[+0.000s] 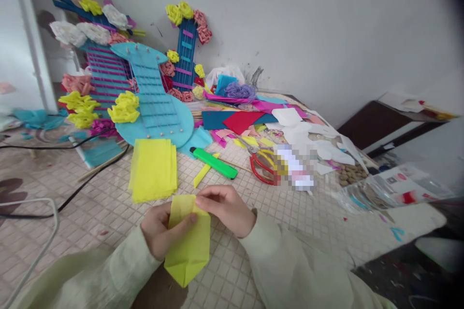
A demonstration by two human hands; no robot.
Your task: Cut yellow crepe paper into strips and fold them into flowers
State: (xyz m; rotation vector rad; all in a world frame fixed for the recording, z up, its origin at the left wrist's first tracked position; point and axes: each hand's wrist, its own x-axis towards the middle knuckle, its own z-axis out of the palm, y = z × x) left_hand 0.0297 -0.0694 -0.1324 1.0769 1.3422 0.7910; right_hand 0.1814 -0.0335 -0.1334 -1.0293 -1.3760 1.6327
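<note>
A folded sheet of yellow crepe paper point(190, 241) is held up between my hands, its lower end narrowing to a point. My left hand point(163, 229) grips it from the left, thumb lying across the front. At the top right edge my right hand point(228, 207) pinches the paper between thumb and fingertips. Beyond them lies a stack of yellow paper sheets point(152, 171). To its right are a green box cutter point(214, 163) and a thin yellow strip point(203, 174). Scissors with red and yellow handles point(261, 170) rest farther right.
Blue guitar-shaped craft pieces point(154, 101) with paper flowers point(125, 106) lean against the wall. Coloured paper scraps point(242, 120) spread along the back. A clear plastic bottle point(384, 188) lies at the right. A black cable point(94, 181) and a white cable point(54, 217) cross the left side.
</note>
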